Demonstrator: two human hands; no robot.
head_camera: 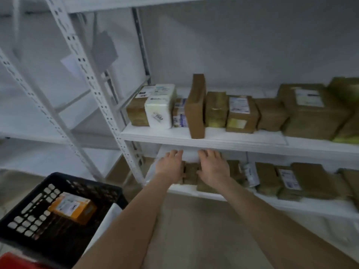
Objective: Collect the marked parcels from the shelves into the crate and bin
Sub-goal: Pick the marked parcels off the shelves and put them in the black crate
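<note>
Dim, flat, greyish light; motion blur throughout, wide-angle bending at edges.

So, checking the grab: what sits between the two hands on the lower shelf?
In the head view, a small brown parcel lies between the left hand and the right hand.

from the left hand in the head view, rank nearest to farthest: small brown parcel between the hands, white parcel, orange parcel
1. small brown parcel, right beside the left hand, on the lower shelf.
2. white parcel, on the upper shelf.
3. orange parcel, in the black crate, lower left.
</note>
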